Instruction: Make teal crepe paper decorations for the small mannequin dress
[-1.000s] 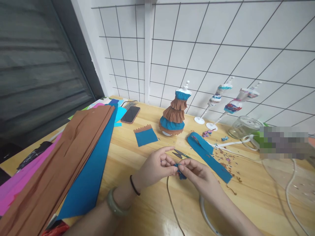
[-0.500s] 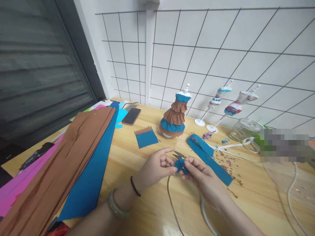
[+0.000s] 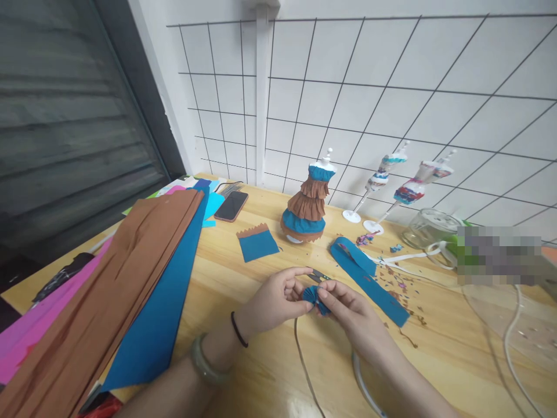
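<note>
A small pleated piece of blue crepe paper [image 3: 311,295], gathered like a fan, is pinched between both hands. My left hand [image 3: 276,296] grips its left side with thumb and fingers. On its right side, my right hand [image 3: 348,307] closes its thumb and fingertips. Just beyond the hands lie dark scissors [image 3: 321,275], their handles mostly hidden. Further back stands a small dress form [image 3: 308,203] in tiered blue and brown ruffled paper. Left of it, a blue square with a brown zigzag edge [image 3: 259,245] lies flat. A folded blue paper strip [image 3: 378,290] rests to the right.
Long brown crepe paper [image 3: 126,261] lies over blue and pink sheets at left, near a phone [image 3: 231,206]. Two slim dress forms [image 3: 378,181] and a glass jar [image 3: 429,229] stand at the back right. Paper scraps [image 3: 398,278] and a white cord [image 3: 511,342] are at right.
The pleated paper has shifted slightly left and turned in my fingers. Both hands stay pinched on it. The whole view has moved a little.
</note>
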The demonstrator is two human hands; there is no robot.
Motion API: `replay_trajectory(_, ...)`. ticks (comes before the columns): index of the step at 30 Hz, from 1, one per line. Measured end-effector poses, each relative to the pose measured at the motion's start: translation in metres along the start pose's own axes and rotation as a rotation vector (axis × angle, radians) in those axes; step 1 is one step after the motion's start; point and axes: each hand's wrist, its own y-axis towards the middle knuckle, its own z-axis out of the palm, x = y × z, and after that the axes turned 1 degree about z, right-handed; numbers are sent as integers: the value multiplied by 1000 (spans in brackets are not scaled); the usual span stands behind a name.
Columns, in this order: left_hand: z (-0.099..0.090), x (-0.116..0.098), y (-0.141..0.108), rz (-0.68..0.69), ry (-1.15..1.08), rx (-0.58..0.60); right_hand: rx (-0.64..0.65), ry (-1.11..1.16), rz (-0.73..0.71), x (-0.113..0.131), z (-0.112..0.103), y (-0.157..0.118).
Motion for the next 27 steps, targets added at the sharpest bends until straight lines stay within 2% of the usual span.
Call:
replay_trajectory(5, 2, -2, 1, -25, -43, -5, 9, 42, 18, 4, 3, 0)
replay_trajectory(11, 0, -5, 5, -51, -120, -144, -36, 147, 82, 3, 1, -1)
replay_trajectory(16, -1, -7, 5, -86, -179, -217, -26, 79, 68, 1, 1, -1)
replay_trajectory(22, 1, -6, 4, -100, -190, -149, -45, 54, 49, 3, 0, -1)
replay_trajectory(27, 0, -5, 3, -50, -52, -113, -30, -18, 36, 3, -1, 1)
